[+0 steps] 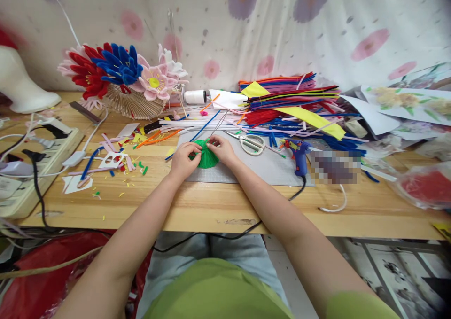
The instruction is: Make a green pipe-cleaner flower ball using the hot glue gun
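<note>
A green fan-shaped piece of pipe cleaners (208, 158) is held between both hands above the grey cutting mat. My left hand (186, 158) pinches its left side, fingers closed. On its upper right edge, my right hand (221, 148) has its fingertips closed. Thin dark wires (219, 123) rise behind the green piece. Just right of my right hand lie scissors with pale handles (252, 143). Farther right on the mat (225, 175) stands a blue glue gun (299, 158).
Pipe cleaner bundles (289, 98) are heaped at the back right. A folding fan with fuzzy flowers (137, 100) stands back left. Cut scraps (116, 159) litter the left side near a power strip (38, 168). The glue gun's black cord (298, 194) crosses the table's front edge.
</note>
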Available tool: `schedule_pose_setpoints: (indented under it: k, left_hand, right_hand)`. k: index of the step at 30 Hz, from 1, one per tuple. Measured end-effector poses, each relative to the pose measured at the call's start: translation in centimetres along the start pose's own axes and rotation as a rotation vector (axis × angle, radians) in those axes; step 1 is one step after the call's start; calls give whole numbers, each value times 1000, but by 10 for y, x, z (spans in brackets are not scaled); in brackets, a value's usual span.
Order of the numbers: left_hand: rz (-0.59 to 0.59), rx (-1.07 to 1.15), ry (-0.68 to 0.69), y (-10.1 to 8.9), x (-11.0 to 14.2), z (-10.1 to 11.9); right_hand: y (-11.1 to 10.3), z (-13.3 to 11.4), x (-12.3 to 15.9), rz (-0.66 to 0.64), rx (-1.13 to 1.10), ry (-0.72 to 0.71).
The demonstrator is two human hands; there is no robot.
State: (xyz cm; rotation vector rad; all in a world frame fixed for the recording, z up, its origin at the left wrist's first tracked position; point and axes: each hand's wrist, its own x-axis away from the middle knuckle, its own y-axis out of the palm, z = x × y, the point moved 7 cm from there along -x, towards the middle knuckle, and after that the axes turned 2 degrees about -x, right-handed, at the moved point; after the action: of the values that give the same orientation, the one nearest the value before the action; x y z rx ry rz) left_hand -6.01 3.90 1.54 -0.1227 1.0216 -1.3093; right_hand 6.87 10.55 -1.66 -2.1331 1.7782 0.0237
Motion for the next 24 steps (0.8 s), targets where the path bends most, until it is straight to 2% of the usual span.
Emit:
schedule_pose_setpoints:
  k: [10, 17, 21, 24]
  left_hand:
    - [61, 208, -218, 4, -1, -29]
    - [72, 468, -508, 16, 2, -49]
    - [118, 527, -567, 19, 2, -56]
    - [109, 530, -624, 22, 1, -60]
  right_hand:
    - [-1, 9, 1, 40, -122, 80]
    - [1, 6, 0, 13, -166, 76]
    - [1, 5, 0, 13, -200, 90]
    - [1, 5, 0, 8, -202, 107]
